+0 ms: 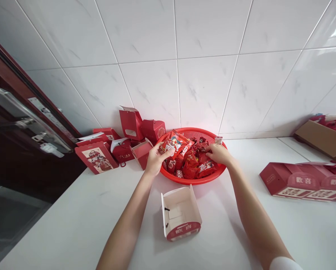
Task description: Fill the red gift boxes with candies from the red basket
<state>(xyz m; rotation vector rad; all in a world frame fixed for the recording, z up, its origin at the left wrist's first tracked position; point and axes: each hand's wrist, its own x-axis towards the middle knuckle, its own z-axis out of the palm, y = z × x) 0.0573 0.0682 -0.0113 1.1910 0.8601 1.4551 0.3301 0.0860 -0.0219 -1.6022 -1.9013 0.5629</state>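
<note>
My left hand grips a red candy packet with a printed figure, over the left side of a red plastic basket. Several red wrapped sweets fill the basket. At its right side, my right hand reaches in with bent fingers among the sweets; whether anything is between its fingertips is too small to tell. Nearer to me, between my forearms, an open red and white box stands on the white table, and its inside looks bare.
Several red gift boxes stand at the left beside a dark door. A row of folded red boxes lies at the right, with a brown carton behind. A tiled wall rises behind the basket.
</note>
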